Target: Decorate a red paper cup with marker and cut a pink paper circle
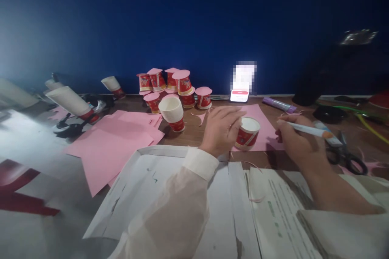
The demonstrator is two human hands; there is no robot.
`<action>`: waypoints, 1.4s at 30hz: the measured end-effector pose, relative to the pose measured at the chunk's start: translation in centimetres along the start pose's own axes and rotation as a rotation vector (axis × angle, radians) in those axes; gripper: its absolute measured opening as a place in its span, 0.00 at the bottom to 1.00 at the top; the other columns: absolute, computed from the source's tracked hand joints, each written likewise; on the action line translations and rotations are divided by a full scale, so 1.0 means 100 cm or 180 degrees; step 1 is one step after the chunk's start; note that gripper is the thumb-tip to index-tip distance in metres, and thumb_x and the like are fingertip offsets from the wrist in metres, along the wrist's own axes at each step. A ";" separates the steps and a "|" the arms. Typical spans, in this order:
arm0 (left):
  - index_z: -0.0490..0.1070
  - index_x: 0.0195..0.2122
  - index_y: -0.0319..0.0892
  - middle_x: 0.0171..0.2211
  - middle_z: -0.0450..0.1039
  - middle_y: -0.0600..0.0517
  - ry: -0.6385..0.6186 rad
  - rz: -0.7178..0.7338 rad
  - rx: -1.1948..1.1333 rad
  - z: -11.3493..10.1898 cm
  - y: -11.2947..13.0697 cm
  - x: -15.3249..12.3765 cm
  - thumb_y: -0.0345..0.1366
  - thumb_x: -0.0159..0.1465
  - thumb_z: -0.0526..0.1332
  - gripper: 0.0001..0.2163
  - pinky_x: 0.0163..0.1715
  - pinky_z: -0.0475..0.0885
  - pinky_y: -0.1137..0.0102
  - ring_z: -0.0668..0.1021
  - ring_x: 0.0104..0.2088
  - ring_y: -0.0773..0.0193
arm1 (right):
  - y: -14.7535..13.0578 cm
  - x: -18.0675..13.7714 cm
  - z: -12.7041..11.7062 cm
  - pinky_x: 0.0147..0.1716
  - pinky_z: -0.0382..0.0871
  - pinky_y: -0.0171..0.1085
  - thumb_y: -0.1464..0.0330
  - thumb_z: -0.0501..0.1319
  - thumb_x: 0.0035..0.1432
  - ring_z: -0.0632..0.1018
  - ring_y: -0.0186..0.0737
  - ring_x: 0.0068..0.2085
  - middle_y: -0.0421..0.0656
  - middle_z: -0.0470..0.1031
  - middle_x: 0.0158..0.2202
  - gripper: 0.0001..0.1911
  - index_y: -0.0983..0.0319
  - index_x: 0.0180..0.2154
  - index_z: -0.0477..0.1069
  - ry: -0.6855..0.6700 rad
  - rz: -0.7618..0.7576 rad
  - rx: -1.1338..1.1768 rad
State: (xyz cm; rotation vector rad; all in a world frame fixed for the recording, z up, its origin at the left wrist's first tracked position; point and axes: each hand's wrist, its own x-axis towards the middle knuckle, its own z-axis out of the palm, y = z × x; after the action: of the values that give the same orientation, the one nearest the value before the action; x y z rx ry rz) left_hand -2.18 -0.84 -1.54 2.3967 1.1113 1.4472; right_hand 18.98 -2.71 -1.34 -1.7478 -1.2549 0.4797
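Observation:
A red paper cup (247, 134) with a white rim stands upright on a pink paper sheet (267, 129). My left hand (220, 129) is at the cup's left side, its fingers reaching along the far side near the rim. Contact with the cup seems close, but the fingertips are partly hidden. To the right of the sheet, my right hand (300, 139) is closed around a white marker (306, 129) with an orange end. The marker lies slanted across the hand, apart from the cup.
Red cups topped with pink paper discs (182, 75) are stacked at the back. Nearby are a nested cup stack (172, 111), pink sheets (118, 137), a lit phone (240, 95), a purple tube (278, 105), black scissors (349, 162) and a white cardboard piece (164, 162).

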 end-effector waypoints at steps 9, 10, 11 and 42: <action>0.77 0.54 0.45 0.56 0.77 0.46 -0.0707 -0.0241 -0.0716 0.003 -0.001 0.006 0.43 0.67 0.63 0.16 0.63 0.65 0.58 0.75 0.59 0.57 | 0.012 0.004 0.003 0.45 0.72 0.54 0.51 0.57 0.56 0.77 0.49 0.34 0.45 0.78 0.30 0.19 0.58 0.33 0.76 -0.0007 -0.0299 -0.0572; 0.76 0.54 0.45 0.56 0.77 0.46 -0.0779 -0.0309 -0.0746 0.003 -0.001 0.006 0.43 0.66 0.64 0.17 0.63 0.64 0.59 0.74 0.60 0.57 | 0.013 0.005 0.003 0.46 0.72 0.54 0.51 0.56 0.56 0.77 0.49 0.34 0.45 0.78 0.29 0.19 0.58 0.33 0.76 -0.0019 -0.0338 -0.0611; 0.76 0.55 0.46 0.57 0.77 0.47 -0.0854 -0.0393 -0.0758 0.003 -0.001 0.006 0.43 0.65 0.65 0.17 0.63 0.64 0.59 0.74 0.60 0.57 | 0.013 0.005 0.003 0.47 0.71 0.55 0.51 0.56 0.56 0.77 0.50 0.34 0.45 0.78 0.29 0.19 0.58 0.32 0.76 -0.0015 -0.0379 -0.0651; 0.75 0.56 0.49 0.59 0.75 0.50 -0.1208 -0.0602 -0.0777 0.008 -0.009 0.007 0.41 0.64 0.66 0.19 0.62 0.64 0.61 0.74 0.60 0.57 | -0.006 -0.006 -0.012 0.38 0.68 0.45 0.59 0.61 0.52 0.74 0.44 0.28 0.41 0.73 0.21 0.10 0.57 0.26 0.70 0.0011 -0.0503 -0.0619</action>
State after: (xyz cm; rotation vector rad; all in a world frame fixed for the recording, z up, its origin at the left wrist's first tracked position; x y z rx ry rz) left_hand -1.82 0.52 -1.89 2.2019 0.9727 0.9538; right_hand 19.33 -3.73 -0.29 -1.7895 -1.4645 0.2701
